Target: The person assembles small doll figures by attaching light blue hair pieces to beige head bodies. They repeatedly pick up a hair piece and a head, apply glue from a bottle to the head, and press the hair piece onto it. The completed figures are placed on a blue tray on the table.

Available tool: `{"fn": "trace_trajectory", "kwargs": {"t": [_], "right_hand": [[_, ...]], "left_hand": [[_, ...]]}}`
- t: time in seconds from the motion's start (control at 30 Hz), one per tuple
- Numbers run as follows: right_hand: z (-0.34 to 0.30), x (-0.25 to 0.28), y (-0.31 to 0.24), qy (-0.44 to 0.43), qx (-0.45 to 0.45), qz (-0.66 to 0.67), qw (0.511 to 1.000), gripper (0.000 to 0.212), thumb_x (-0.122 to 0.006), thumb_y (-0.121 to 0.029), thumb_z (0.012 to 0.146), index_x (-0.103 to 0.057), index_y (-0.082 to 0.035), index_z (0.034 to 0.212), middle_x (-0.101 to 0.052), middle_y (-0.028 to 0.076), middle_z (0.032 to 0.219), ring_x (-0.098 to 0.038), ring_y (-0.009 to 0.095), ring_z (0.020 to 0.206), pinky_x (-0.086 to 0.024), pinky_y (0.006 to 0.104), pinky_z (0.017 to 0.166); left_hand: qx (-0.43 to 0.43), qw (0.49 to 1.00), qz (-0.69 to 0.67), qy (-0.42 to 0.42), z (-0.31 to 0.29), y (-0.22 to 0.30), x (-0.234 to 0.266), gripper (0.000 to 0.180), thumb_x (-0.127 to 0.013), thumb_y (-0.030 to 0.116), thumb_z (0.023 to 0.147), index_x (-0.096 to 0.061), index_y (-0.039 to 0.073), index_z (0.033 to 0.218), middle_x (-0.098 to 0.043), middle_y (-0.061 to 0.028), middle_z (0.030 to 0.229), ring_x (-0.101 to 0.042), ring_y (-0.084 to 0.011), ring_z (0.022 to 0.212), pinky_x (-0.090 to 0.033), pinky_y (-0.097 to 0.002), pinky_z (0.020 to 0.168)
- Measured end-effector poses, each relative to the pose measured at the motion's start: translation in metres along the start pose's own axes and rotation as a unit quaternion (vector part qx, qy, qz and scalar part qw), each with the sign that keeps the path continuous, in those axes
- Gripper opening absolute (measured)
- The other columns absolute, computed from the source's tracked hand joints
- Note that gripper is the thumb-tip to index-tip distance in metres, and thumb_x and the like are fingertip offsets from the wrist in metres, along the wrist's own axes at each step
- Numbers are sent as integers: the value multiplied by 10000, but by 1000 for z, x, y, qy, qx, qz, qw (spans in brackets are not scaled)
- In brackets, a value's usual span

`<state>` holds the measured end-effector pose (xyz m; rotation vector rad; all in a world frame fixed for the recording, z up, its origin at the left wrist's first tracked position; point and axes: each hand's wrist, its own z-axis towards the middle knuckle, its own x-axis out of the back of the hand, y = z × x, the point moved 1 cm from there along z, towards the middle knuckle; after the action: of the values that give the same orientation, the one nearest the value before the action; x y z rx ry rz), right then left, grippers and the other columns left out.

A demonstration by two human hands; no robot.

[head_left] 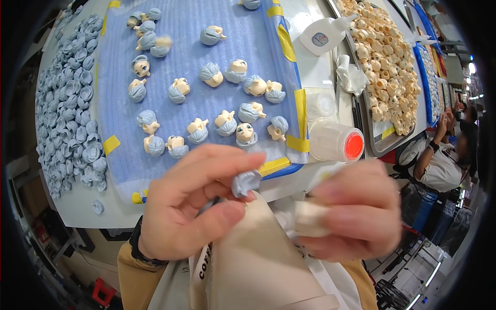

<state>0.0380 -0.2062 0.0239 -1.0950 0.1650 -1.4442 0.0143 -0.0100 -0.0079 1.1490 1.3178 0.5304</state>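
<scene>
One blue-grey piece [246, 183] is at the near side, pinched between the bent fingers and thumb of the left hand [188, 201], its palm facing right; to the right, the blurred right hand [359, 209], fingers curled, pinches one cream piece [309, 217]. Beyond, about twenty-two doll heads [211, 75] dot one blue mat [181, 59]. Farther right: two translucent tubs [326, 138], one white bottle [320, 37], one metal tray [378, 147]
</scene>
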Motion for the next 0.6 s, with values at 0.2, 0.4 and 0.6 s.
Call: {"fn": "trace_trajectory", "kwargs": {"t": [0.2, 0.4, 0.6], "right_hand": [[-15, 52, -5, 21, -149, -229, 962, 356, -625, 72, 578, -601, 0, 925, -589, 135, 874, -536, 229, 721, -422, 306, 651], [-24, 41, 2, 38, -214, -297, 930, 331, -635, 93, 575, -627, -1, 891, -600, 103, 852, -535, 223, 764, -416, 289, 683], [-19, 37, 7, 21, -192, -310, 931, 320, -643, 88, 581, -620, 2, 888, -600, 100, 847, -531, 231, 748, -418, 293, 661]], "left_hand": [[21, 992, 11, 120, -3, 5, -5, 493, -635, 160, 739, -458, -106, 1114, -573, -208, 952, -587, -142, 705, -489, -220, 609], [-23, 998, -58, 22, -7, 0, 7, 395, -593, -84, 730, -444, -97, 1096, -545, -204, 1057, -571, -189, 953, -489, -288, 804], [-26, 998, -58, 28, -8, 0, 6, 397, -596, -93, 723, -448, -91, 1092, -543, -208, 1061, -576, -182, 936, -485, -283, 807]]}}
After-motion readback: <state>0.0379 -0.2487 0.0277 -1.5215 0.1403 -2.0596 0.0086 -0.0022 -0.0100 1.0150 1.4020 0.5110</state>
